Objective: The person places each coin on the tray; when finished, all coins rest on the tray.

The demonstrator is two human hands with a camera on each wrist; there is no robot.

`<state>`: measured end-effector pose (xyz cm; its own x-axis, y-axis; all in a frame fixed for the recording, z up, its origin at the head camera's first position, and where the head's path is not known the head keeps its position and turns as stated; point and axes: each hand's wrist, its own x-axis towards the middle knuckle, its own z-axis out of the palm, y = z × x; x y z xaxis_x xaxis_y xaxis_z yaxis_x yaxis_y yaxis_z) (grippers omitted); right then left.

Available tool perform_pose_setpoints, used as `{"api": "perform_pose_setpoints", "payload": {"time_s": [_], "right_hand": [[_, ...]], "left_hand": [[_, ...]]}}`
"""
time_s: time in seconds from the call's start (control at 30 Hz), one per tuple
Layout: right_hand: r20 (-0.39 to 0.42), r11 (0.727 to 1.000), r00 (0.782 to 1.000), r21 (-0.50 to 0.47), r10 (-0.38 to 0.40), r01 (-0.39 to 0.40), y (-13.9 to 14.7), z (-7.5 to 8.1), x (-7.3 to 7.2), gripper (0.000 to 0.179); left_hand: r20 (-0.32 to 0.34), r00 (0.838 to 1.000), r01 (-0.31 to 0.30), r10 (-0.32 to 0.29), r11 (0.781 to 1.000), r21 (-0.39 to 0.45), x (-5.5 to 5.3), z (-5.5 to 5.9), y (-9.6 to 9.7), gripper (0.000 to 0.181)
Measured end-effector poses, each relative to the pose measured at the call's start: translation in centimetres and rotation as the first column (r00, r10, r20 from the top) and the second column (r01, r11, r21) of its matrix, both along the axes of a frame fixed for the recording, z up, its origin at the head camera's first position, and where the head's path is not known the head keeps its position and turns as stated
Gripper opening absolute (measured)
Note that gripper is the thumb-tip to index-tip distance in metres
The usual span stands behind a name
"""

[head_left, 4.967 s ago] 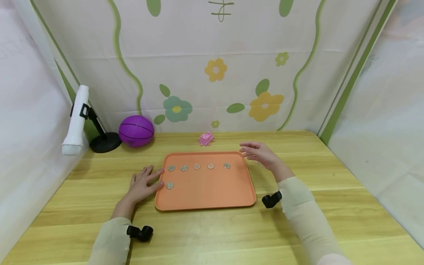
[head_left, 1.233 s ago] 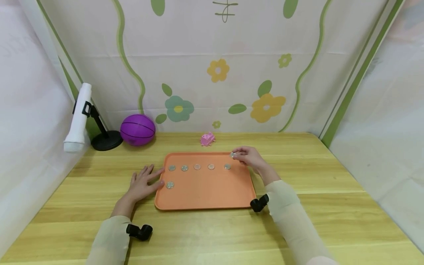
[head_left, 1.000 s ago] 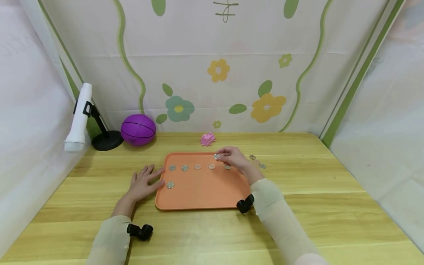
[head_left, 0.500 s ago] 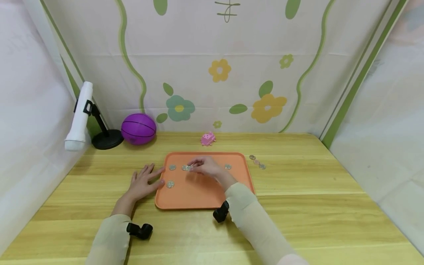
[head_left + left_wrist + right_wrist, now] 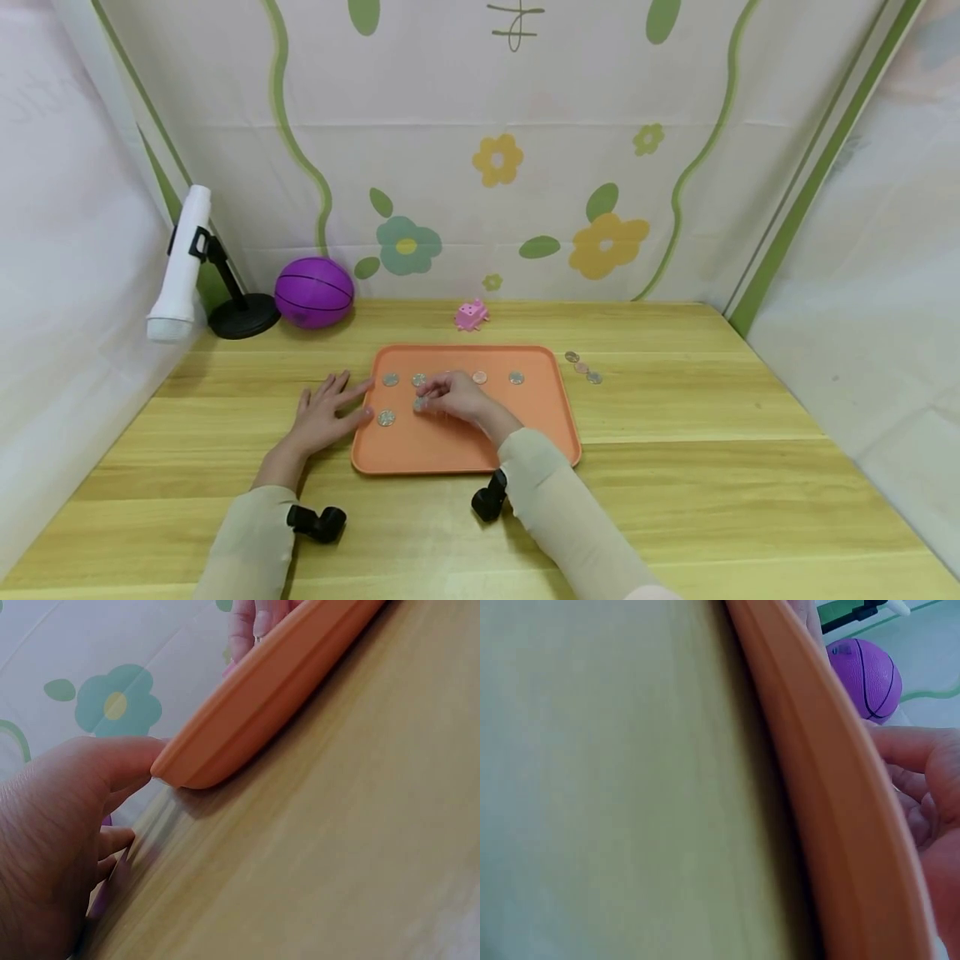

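Observation:
My right hand (image 5: 461,396) pinches a silver coin (image 5: 420,404) over the left part of the orange tray (image 5: 480,454), just below the back row of coins. In that row lie silver coins, such as the rightmost coin (image 5: 516,377), and a copper-toned coin (image 5: 479,377); my right hand hides part of the row. One coin (image 5: 386,417) lies by itself in front, near the tray's left side. My left hand (image 5: 322,417) rests with spread fingers on the table, its thumb and index finger at the tray's left rim. The left wrist view shows the left hand (image 5: 60,817) touching the tray's corner.
Several more coins (image 5: 582,367) lie on the wooden table (image 5: 712,467) right of the tray. Behind it sits a pink toy (image 5: 471,315). A purple ball (image 5: 314,292) and a white microphone (image 5: 180,267) on a black stand are at the back left. Printed curtains enclose the table.
From the tray's right, my right hand has carried a coin leftward over the back row, then down toward the front beside the lone coin. My left hand has stayed in place.

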<state>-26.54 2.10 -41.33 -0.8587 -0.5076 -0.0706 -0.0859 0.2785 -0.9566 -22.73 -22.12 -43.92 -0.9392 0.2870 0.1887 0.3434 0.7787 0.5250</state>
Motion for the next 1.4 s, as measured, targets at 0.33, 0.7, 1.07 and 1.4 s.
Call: {"api": "perform_pose_setpoints", "payload": {"time_s": [0.33,0.7,1.07,1.4], "right_hand": [[-0.146,0.996,0.988,0.079,0.043,-0.031,-0.2,0.4,0.8,0.018],[-0.154,0.993,0.986,0.106,0.058,-0.042,-0.1,-0.7,-0.1,0.012],[-0.037,0.999,0.999,0.043,0.028,-0.026,3.1,1.1,-1.1,0.026],[-0.023,1.0,0.999,-0.009,-0.023,0.022,8.4,3.9,-2.6,0.031]], "left_hand": [[-0.008,1.0,-0.007,0.007,1.0,-0.011,-0.1,0.0,0.0,0.054],[0.012,1.0,-0.007,0.007,1.0,-0.004,0.0,0.1,0.1,0.056],[0.011,1.0,-0.005,0.005,1.0,0.003,0.2,0.3,0.1,0.056],[0.017,1.0,-0.006,0.006,1.0,0.0,0.2,0.2,0.2,0.056]]}}
